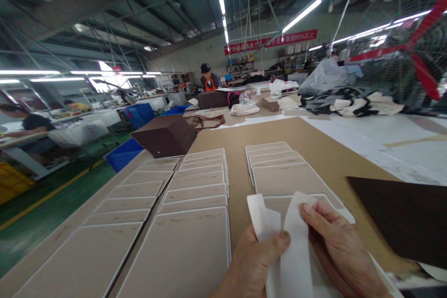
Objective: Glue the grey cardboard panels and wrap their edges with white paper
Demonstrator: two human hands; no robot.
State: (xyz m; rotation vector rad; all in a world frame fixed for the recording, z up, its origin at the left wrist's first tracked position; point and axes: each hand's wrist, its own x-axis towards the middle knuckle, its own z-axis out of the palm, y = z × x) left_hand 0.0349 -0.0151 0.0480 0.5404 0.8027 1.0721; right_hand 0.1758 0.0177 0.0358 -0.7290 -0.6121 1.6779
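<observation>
My left hand and my right hand both pinch a white strip, folded into loops; I cannot tell whether it is paper or cloth. Just under my hands lies a beige, white-edged flat panel, on top of a staggered row of like panels. The strip's lower end is hidden behind my fingers and the panel's near edge is out of sight. Beside my left hand runs a double row of similar panels.
The panels lie on a long table covered in tan card. A dark brown sheet lies to my right and a brown box stands at the far end of the rows. Farther off are fabric bundles, blue crates and a co-worker in an orange apron.
</observation>
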